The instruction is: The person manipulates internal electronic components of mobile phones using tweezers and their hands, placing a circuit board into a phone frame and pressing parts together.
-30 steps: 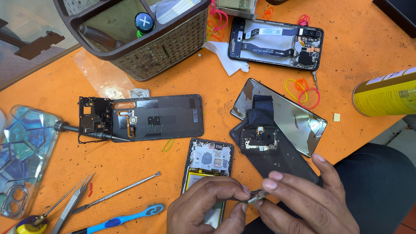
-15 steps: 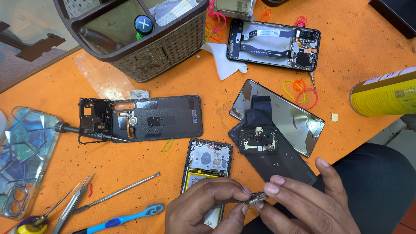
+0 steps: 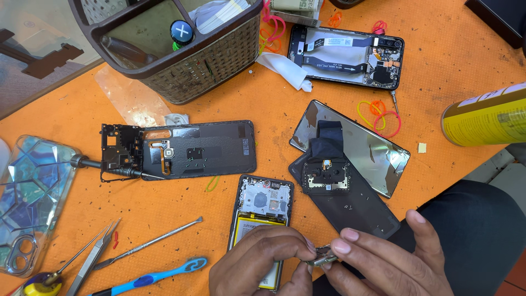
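Head view: at the surface's (image 3: pixel 449 49) near edge, left hand (image 3: pixel 257 263) and right hand (image 3: pixel 383 260) meet, fingers (image 3: pixel 342 241) of both pinched shut on 1 small metal part (image 3: pixel 323 255). Just left of it lies an opened phone (image 3: pixel 263 219), partly under the left hand.

A small part (image 3: pixel 323 255) of bright, shiny metal is pinched between the left hand (image 3: pixel 263 263) and the right hand (image 3: pixel 383 263). The worktop (image 3: pixel 455 66) is covered in matt orange, scuffed and speckled. The basket (image 3: pixel 213 60) is made of brown woven plastic. The back cover (image 3: pixel 350 145) is glossy and mirror-like; the spray can (image 3: pixel 485 118) is smooth yellow metal. The tweezers (image 3: pixel 93 257) are dull steel.
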